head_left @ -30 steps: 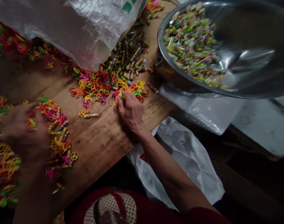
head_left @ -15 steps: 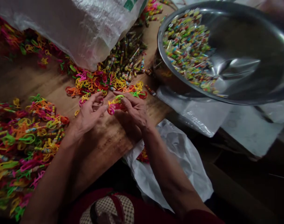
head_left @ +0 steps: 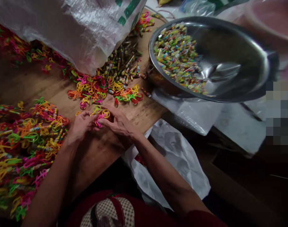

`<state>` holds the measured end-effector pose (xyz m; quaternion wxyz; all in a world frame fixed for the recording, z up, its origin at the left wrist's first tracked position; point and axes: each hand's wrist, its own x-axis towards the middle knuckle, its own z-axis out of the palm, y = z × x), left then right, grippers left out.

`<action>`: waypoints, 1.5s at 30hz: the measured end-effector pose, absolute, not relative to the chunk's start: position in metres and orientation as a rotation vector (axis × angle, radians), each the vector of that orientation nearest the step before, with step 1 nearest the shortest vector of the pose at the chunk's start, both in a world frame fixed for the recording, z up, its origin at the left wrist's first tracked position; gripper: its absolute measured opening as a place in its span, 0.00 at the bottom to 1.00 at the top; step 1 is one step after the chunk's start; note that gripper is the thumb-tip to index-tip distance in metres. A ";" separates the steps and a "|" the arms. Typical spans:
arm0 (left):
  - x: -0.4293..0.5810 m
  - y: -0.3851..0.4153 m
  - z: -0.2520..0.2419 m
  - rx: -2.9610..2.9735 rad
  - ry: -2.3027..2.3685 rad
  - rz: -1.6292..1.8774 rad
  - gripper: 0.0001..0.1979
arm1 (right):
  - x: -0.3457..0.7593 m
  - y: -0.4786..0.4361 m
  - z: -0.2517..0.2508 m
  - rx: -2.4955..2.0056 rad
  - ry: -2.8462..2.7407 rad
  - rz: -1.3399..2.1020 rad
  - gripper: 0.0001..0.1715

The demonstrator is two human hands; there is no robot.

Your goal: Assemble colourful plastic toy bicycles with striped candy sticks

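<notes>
We note a small cluster of plastic rings (head_left: 101, 114), yellow and pink, pinched between both sets of fingertips just above the counter (head_left: 103, 148). The left hand (head_left: 81, 125) has its fingers narrowed onto the pink end; the right hand (head_left: 117, 124) closes on the yellow ring side. The two hands touch at the fingertips, so part of the cluster is hidden and we cannot tell how many pieces are in it.

Judgement on risk: the grip is a fingertip pinch on thin, springy loops. If the pieces are pressed or pulled apart off-axis, one could flick out of the fingers.

Just beyond the fingertips lies a loose scatter of rings (head_left: 103, 90) in the same colours; an escaped piece would be lost among them at once. Left of the left hand's fingers a bigger heap (head_left: 23, 142) sits near the wrist, and a forearm sweep could drag it off the counter's near edge.

Past the scatter, a pile of small printed sticks (head_left: 123, 64) lies beside a white sack (head_left: 70, 28). Right of the right hand's fingers a steel bowl (head_left: 229, 41) of sticks stands tilted at the counter edge, on a plastic sheet (head_left: 193, 113). We judge a knock could tip it. Light is dim; small parts are easily misread.
</notes>
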<state>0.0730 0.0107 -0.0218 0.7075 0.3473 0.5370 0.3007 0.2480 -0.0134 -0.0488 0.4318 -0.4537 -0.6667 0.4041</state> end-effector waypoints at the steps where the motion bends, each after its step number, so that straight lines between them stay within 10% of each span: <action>1: 0.072 0.010 -0.021 0.730 1.185 0.705 0.22 | 0.249 -0.014 -0.052 -1.128 -1.633 1.084 0.26; 25: 0.079 -0.003 -0.029 0.828 1.249 0.766 0.20 | 0.248 -0.024 -0.064 -1.238 -1.585 0.877 0.10; 31: 0.082 -0.010 -0.036 1.000 1.345 0.845 0.17 | 0.244 -0.024 -0.075 -1.364 -1.233 1.045 0.29; 45: 0.088 -0.022 -0.037 0.931 1.136 0.743 0.18 | 0.238 -0.023 -0.066 -1.322 -1.311 0.939 0.22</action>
